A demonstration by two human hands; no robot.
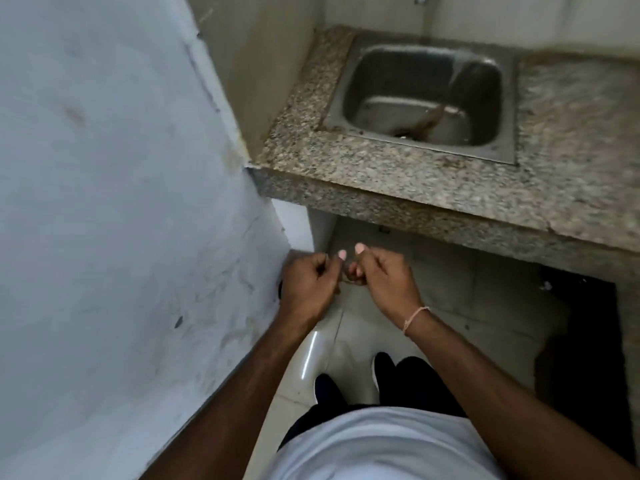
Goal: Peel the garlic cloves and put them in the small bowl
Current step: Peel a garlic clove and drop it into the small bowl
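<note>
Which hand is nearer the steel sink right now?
Right. The right hand is below the square stainless steel sink, just short of the speckled granite counter edge; the left hand is beside it, further left towards the wall.

Garlic clove (350, 280) sitting lower centre of frame, pinched between left hand (310, 284) and right hand (384, 277), held in the air in front of the bench edge. Only a small pale brownish sliver is showing between the curled fingers; most of it is hidden. Cannot tell if peeled or still skinned. Small bowl is not showing anywhere in view.
</note>
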